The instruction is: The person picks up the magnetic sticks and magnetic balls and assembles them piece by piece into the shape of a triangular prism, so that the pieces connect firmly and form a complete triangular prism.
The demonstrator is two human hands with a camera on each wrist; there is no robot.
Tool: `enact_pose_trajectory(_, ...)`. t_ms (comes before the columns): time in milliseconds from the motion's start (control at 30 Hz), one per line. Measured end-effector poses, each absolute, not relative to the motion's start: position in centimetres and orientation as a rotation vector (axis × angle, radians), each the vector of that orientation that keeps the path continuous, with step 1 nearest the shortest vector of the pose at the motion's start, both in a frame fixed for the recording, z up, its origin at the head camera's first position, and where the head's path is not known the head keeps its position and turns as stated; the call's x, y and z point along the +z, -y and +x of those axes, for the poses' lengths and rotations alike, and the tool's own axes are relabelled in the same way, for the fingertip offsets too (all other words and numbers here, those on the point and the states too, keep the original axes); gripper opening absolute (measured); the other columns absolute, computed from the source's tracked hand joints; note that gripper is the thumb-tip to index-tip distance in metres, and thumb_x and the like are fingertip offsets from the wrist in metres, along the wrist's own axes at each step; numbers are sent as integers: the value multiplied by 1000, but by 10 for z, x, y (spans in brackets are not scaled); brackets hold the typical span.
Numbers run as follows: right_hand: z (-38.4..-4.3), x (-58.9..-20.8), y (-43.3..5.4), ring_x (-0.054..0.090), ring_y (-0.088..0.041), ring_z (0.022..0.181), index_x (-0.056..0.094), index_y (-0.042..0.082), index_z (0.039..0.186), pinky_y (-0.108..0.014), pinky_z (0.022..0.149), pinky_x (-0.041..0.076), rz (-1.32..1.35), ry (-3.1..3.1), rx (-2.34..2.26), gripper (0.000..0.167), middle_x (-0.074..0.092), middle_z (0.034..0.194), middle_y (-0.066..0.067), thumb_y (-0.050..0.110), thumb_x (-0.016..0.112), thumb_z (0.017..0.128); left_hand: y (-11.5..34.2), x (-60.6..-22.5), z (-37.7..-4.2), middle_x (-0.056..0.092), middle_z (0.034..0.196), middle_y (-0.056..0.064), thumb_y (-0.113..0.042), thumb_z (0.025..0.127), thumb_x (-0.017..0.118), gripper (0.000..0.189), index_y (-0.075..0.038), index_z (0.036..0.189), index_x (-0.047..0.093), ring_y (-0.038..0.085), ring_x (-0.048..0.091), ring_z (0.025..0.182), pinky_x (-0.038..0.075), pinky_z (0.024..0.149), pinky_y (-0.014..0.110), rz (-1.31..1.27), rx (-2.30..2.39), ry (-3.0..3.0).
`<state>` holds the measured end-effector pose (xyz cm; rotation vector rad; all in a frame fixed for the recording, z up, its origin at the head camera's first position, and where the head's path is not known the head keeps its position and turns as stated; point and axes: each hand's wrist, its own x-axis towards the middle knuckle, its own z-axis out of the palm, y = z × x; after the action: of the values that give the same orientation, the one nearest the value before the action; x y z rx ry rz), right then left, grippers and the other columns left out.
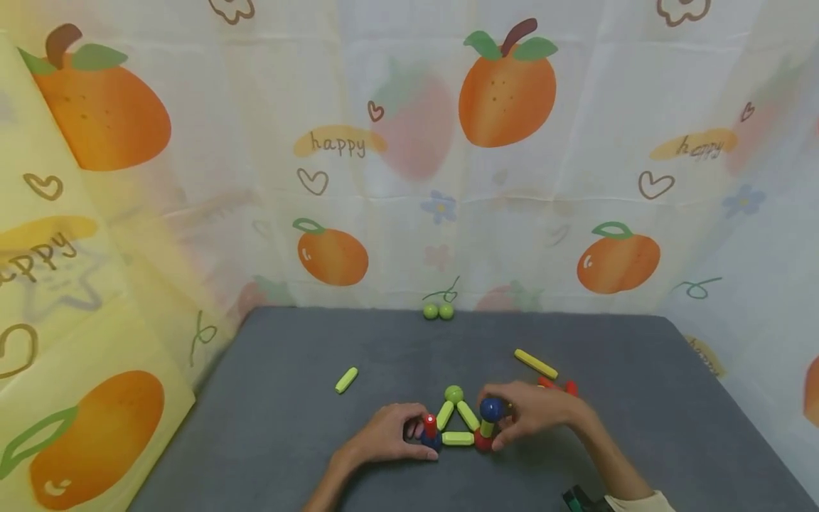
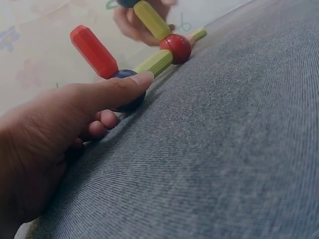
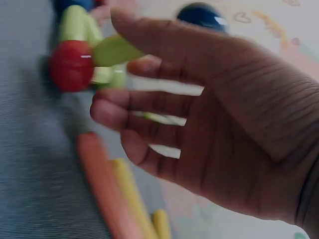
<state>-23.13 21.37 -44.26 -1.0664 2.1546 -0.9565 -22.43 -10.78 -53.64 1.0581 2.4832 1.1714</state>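
A triangle of yellow-green rods (image 1: pixel 458 439) lies on the table, with a green ball (image 1: pixel 454 394), a blue ball (image 1: pixel 431 440) and a red ball (image 1: pixel 483 441) at its corners. My left hand (image 1: pixel 392 432) holds the blue corner ball between thumb and fingers. From that ball a red rod (image 2: pixel 94 52) stands up. On the red ball (image 3: pixel 72 66) a yellow-green rod (image 2: pixel 152 19) rises with another blue ball (image 1: pixel 492 409) on top. Around this rod and upper ball is my right hand (image 1: pixel 531 411), thumb and fingers spread apart; the right wrist view is blurred.
Two green balls (image 1: pixel 438 311) sit at the table's back edge, against the printed curtain. A loose yellow-green rod (image 1: pixel 346 380) lies to the left. Right of the triangle are a yellow rod (image 1: pixel 536 364) and red pieces (image 1: pixel 571 387), partly behind the right hand.
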Motion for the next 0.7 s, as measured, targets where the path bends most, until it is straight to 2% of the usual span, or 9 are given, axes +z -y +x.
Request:
enact_pose_trajectory(100,-226,-451,-214,58,4,67,65,7,102,-20,65,52,-1022,-2179,-939,26,68,79,3,24,83,91,106,-535,-227,52,79,-16,-47,82,88,35,-26,93,62,-8,45,68,39,65,14,1059,1172,-2445)
enact_pose_trajectory(233,-219,-457,-211,52,7,61,71,10,86,-18,60,47,-977,-2269,-898,22,62,71,12,26,85,88,106,-529,-233,53,82,-12,-35,79,92,37,-21,101,66,-6,48,72,43,68,14,1044,1182,-2312)
enact_pose_trajectory(367,-219,-464,-208,61,8,67,75,13,90,-18,63,52,-1038,-2329,-892,20,72,76,11,31,85,89,114,-509,-250,59,88,-4,-20,81,92,41,-14,114,68,-1,53,78,47,74,18,974,1078,-2198)
enact_pose_trajectory(533,-230,-488,-212,70,3,75,78,15,99,-21,65,56,-1242,-2336,-894,23,79,86,5,37,77,96,108,-483,-294,67,98,8,-10,95,77,27,-4,120,68,12,61,87,53,80,30,986,882,-2512)
enact_pose_trajectory(633,-231,-493,-213,71,2,75,78,15,99,-21,64,56,-1260,-2348,-888,23,79,86,6,37,76,97,88,-482,-327,65,119,20,-5,102,64,28,4,129,63,30,66,107,55,93,46,960,901,-2790)
enact_pose_trajectory(700,-225,-480,-208,70,3,75,78,13,95,-20,66,56,-1166,-2331,-921,23,79,85,5,36,81,93,73,-486,-348,55,141,28,-2,105,57,39,6,143,53,42,58,129,49,107,55,930,908,-2887)
